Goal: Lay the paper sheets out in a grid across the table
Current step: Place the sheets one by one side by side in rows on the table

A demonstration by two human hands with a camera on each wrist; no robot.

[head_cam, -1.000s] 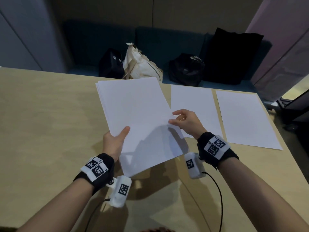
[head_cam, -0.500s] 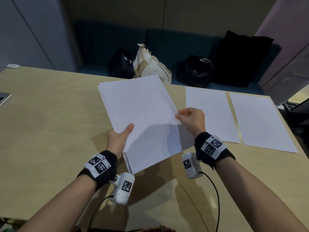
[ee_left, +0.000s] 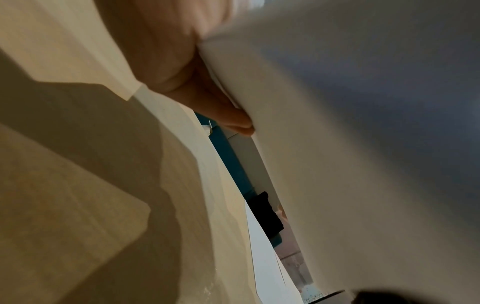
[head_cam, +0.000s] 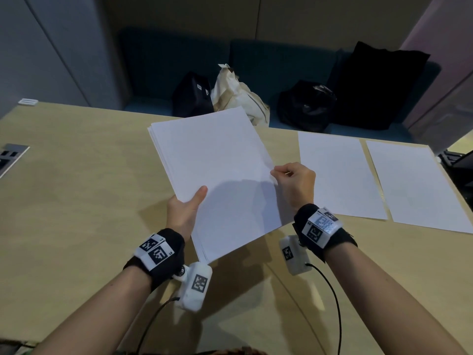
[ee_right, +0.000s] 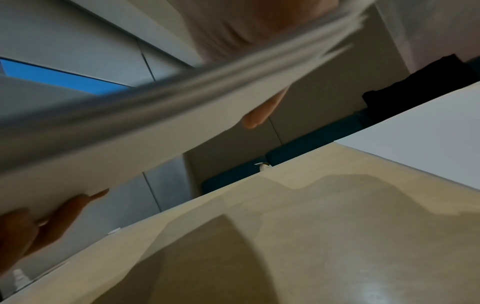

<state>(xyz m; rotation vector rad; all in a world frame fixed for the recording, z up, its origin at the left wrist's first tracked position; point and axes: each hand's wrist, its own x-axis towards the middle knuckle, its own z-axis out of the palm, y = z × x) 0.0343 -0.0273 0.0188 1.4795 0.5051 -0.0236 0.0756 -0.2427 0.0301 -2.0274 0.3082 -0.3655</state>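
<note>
1. Holding the stack of paper sheets [head_cam: 217, 180] above the table [head_cam: 76, 190], the left hand [head_cam: 183, 213] grips the near left edge, with the thumb lying on top of the stack and the fingers [ee_left: 228, 115] under it.
2. In the left wrist view the underside of the stack [ee_left: 363, 144] fills the right part of the picture, and the fingers are pressed flat against it.
3. The right hand [head_cam: 294, 183] is at the right edge of the stack, with the thumb and fingers closed together on the paper edge in a pinch. It seems to take only the top sheet, but the head view does not show clearly how many sheets are between the fingers.
4. In the right wrist view the edges of the sheets [ee_right: 233, 72] are blurred and a little fanned apart, and one fingertip [ee_right: 255, 119] of the right hand shows below them.
5. Just to the right of the right hand a first laid sheet [head_cam: 340, 175] lies flat on the table, and a second laid sheet [head_cam: 414, 185] lies beside it, further right, with a narrow strip of table between them.
6. Beyond both hands, behind the far table edge, a dark bench [head_cam: 256, 73] carries black bags [head_cam: 307, 106] and a cream bag [head_cam: 238, 96].
7. Each wrist wears a black band with printed markers and a small white camera [head_cam: 194, 288].
</note>
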